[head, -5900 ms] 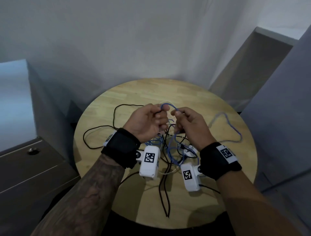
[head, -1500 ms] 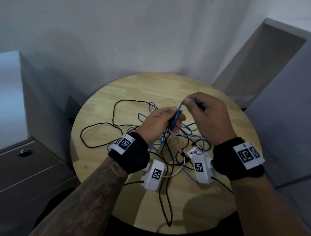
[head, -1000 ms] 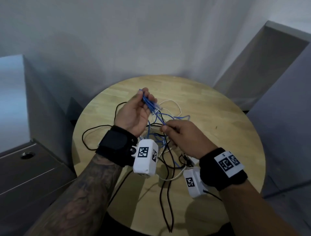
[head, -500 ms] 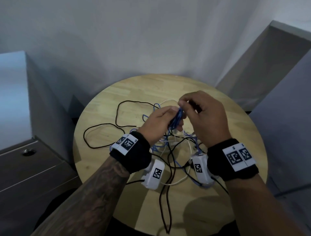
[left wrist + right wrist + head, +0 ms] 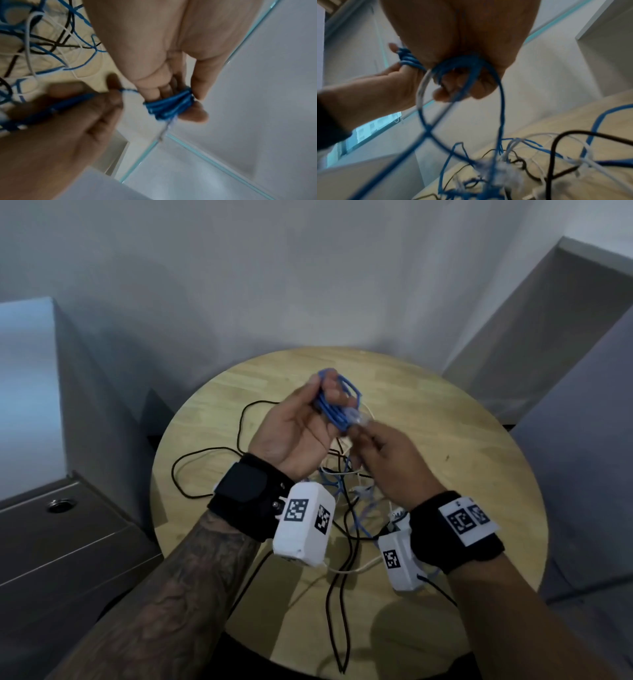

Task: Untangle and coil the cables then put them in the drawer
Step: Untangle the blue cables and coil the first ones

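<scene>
A blue cable [image 5: 337,407] is wound in several turns round the fingers of my left hand [image 5: 325,392], raised palm-up over the round wooden table [image 5: 445,422]. The left wrist view shows the coil [image 5: 169,106] held under the thumb. My right hand [image 5: 359,436] sits just below and to the right, pinching the loose blue strand [image 5: 68,102] by a clear plug [image 5: 358,419]. In the right wrist view that strand [image 5: 464,75] loops through the curled fingers and drops into the tangle [image 5: 496,169]. A black cable [image 5: 239,436] and a white cable [image 5: 349,569] lie tangled on the table.
A grey drawer cabinet [image 5: 68,542] with a round metal fitting [image 5: 60,505] stands left of the table. Grey walls are close behind, and a grey panel [image 5: 582,474] stands to the right. Black cable ends [image 5: 339,628] trail toward the table's near edge.
My left hand has turned palm-up and risen, showing the blue coil on its fingers. My right hand has dropped from beside it to just below, still holding the blue strand.
</scene>
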Demonstrator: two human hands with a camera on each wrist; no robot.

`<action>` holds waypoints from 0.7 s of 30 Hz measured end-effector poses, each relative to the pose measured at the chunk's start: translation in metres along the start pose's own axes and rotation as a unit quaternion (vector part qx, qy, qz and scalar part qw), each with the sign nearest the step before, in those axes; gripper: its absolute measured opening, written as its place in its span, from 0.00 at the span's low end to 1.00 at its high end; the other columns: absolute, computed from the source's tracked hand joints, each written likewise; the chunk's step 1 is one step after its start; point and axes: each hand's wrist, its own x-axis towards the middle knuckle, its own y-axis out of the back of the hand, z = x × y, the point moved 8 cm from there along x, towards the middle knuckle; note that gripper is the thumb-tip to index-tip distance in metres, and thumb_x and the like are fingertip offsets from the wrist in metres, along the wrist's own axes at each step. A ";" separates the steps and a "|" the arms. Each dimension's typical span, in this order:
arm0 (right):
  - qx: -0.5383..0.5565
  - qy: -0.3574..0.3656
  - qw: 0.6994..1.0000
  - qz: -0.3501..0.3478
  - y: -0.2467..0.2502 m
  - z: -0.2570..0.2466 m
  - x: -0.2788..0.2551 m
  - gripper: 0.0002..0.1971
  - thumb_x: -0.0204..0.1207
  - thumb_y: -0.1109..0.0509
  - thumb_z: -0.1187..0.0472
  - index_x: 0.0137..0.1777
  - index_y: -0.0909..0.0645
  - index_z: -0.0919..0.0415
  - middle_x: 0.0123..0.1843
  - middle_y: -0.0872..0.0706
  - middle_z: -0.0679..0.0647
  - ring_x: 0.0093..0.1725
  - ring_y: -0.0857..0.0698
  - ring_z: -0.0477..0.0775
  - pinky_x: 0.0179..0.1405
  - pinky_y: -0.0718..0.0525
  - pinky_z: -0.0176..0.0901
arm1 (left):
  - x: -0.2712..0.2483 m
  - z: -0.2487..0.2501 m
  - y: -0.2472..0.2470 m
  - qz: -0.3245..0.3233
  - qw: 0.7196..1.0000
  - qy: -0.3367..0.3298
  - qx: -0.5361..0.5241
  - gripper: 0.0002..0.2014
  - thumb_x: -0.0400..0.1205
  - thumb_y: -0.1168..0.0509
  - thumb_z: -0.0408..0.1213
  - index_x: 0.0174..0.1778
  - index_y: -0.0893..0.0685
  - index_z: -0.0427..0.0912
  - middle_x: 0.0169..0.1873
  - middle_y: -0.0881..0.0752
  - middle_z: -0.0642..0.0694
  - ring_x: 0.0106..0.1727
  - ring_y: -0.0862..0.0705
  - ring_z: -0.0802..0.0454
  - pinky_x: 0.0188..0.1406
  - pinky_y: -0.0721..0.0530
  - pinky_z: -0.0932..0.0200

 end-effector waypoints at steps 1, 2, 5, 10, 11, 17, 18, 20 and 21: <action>-0.018 -0.014 0.999 -0.047 -0.012 0.001 -0.003 0.12 0.90 0.39 0.56 0.48 0.16 0.49 0.28 0.17 0.43 0.25 0.21 0.38 0.30 0.28 0.32 | 0.001 0.009 0.008 0.024 0.999 -0.035 0.008 0.10 0.86 0.45 0.35 0.52 0.20 0.35 0.36 0.17 0.47 0.40 0.15 0.55 0.60 0.17 0.57; -0.030 -0.021 0.996 -0.083 -0.020 0.001 -0.005 0.13 0.89 0.39 0.55 0.49 0.14 0.51 0.27 0.17 0.38 0.25 0.20 0.37 0.29 0.30 0.28 | 0.003 0.015 0.017 0.052 0.996 -0.063 0.027 0.09 0.87 0.45 0.34 0.51 0.20 0.36 0.36 0.16 0.47 0.42 0.15 0.54 0.61 0.18 0.58; -0.054 -0.019 0.990 -0.127 -0.027 -0.005 -0.007 0.10 0.86 0.34 0.53 0.46 0.13 0.52 0.28 0.18 0.33 0.27 0.20 0.38 0.30 0.28 0.30 | 0.003 0.027 0.043 0.133 0.979 -0.114 0.100 0.08 0.89 0.45 0.33 0.49 0.21 0.37 0.38 0.17 0.46 0.42 0.15 0.53 0.55 0.15 0.60; -0.080 -0.005 0.995 -0.063 0.000 -0.007 -0.009 0.07 0.82 0.29 0.55 0.43 0.12 0.52 0.32 0.16 0.45 0.29 0.22 0.41 0.32 0.28 0.36 | -0.003 0.036 0.038 0.176 0.862 -0.170 0.445 0.08 0.84 0.36 0.28 0.42 0.15 0.31 0.41 0.13 0.39 0.43 0.11 0.59 0.45 0.17 0.66; -0.076 0.005 0.996 -0.045 0.010 -0.010 -0.008 0.06 0.81 0.27 0.56 0.43 0.11 0.52 0.32 0.14 0.44 0.29 0.22 0.39 0.31 0.30 0.32 | -0.003 0.034 0.031 0.159 0.808 -0.167 0.542 0.09 0.84 0.35 0.28 0.38 0.14 0.32 0.40 0.11 0.39 0.44 0.11 0.63 0.45 0.18 0.69; -0.107 0.082 0.988 0.070 0.052 -0.022 -0.006 0.04 0.79 0.24 0.53 0.44 0.09 0.48 0.35 0.13 0.49 0.37 0.16 0.49 0.38 0.20 0.47 | -0.007 -0.027 0.012 -0.009 0.783 0.046 0.621 0.21 0.91 0.46 0.42 0.45 0.19 0.28 0.33 0.21 0.41 0.31 0.22 0.52 0.34 0.23 0.65; -0.098 0.085 0.989 0.074 0.053 -0.020 -0.006 0.04 0.79 0.24 0.52 0.45 0.09 0.48 0.36 0.13 0.48 0.38 0.16 0.50 0.40 0.19 0.49 | -0.009 -0.033 0.010 -0.007 0.806 0.068 0.589 0.22 0.91 0.47 0.43 0.47 0.20 0.26 0.34 0.23 0.40 0.31 0.25 0.50 0.32 0.24 0.64; -0.078 0.073 0.992 0.067 0.052 -0.013 -0.005 0.04 0.80 0.24 0.52 0.46 0.09 0.48 0.37 0.12 0.47 0.40 0.16 0.48 0.42 0.20 0.46 | -0.009 -0.036 0.013 0.010 0.837 0.091 0.539 0.21 0.90 0.47 0.44 0.45 0.20 0.30 0.30 0.27 0.44 0.28 0.30 0.52 0.33 0.24 0.61; -0.064 0.060 0.995 0.055 0.050 -0.009 -0.004 0.04 0.80 0.25 0.53 0.47 0.09 0.49 0.37 0.12 0.46 0.40 0.17 0.47 0.42 0.21 0.43 | -0.008 -0.036 0.015 0.020 0.857 0.100 0.505 0.20 0.90 0.47 0.44 0.41 0.21 0.34 0.26 0.29 0.47 0.26 0.33 0.52 0.34 0.22 0.59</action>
